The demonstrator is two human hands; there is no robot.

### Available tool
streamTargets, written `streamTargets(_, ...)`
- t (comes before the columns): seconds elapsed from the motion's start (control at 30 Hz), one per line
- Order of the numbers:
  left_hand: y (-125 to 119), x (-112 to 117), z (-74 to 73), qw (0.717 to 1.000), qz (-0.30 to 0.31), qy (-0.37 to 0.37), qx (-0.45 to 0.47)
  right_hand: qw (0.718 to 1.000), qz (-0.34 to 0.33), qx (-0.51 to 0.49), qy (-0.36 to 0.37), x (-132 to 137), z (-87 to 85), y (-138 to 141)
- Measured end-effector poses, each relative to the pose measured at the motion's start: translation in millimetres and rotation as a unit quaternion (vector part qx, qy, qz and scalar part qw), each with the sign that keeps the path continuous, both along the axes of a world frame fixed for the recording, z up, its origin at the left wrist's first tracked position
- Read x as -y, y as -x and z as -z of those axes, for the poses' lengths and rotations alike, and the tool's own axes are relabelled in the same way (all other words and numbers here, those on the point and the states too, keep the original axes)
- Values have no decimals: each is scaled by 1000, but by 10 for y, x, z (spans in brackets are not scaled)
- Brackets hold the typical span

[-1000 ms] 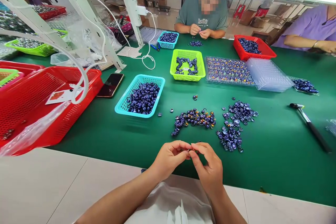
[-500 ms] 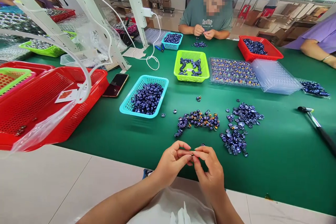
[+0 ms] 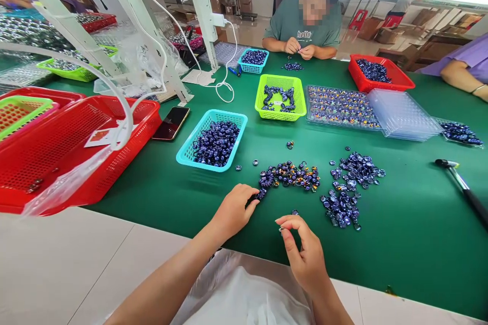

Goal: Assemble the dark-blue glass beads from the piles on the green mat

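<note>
My left hand [image 3: 233, 209] reaches onto the green table, its curled fingertips touching the near end of a curved pile of dark blue and gold beads [image 3: 290, 176]. My right hand [image 3: 303, 249] hovers near the table's front edge, thumb and fingers pinched on a tiny dark piece [image 3: 281, 228] too small to name. A second pile of flat blue-silver pieces [image 3: 348, 190] lies to the right of both hands. A lone bead [image 3: 295, 212] sits just beyond my right hand.
A teal basket of blue beads [image 3: 186, 151], a green basket [image 3: 280, 113], clear trays [image 3: 400, 114], a phone [image 3: 171, 123] and large red baskets [image 3: 72, 152] stand beyond. A hammer [image 3: 461, 188] lies at the right. Across the table a person's hands [image 3: 299, 49] work beads; another arm [image 3: 461, 75] rests far right.
My hands were together pinching a small piece. Now the left hand has let go and moved forward to the bead pile, while the right hand keeps the piece.
</note>
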State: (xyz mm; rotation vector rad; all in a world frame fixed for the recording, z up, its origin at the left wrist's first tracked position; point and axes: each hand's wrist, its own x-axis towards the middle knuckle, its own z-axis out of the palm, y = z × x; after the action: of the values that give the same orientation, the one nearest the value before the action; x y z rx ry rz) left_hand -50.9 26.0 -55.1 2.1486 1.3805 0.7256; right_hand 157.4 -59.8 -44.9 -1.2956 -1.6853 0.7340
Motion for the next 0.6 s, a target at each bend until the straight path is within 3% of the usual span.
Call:
streamTargets(0.17, -23, 8, -1, 999, -9, -25, -42, 1000, 6, -7, -2, -10, 3, 5)
streamTargets(0.37, 42, 21, -9, 999, -33, -7, -35, 998, 0, -49, 46, -3, 8, -33)
streamTargets(0.5, 11, 125, -113, 992, -49, 54, 104, 994, 15, -80, 70, -11, 28, -80)
streamTargets(0.6, -87, 224, -207, 961, -14, 128, 246, 991, 43, -106, 63, -14, 25, -65)
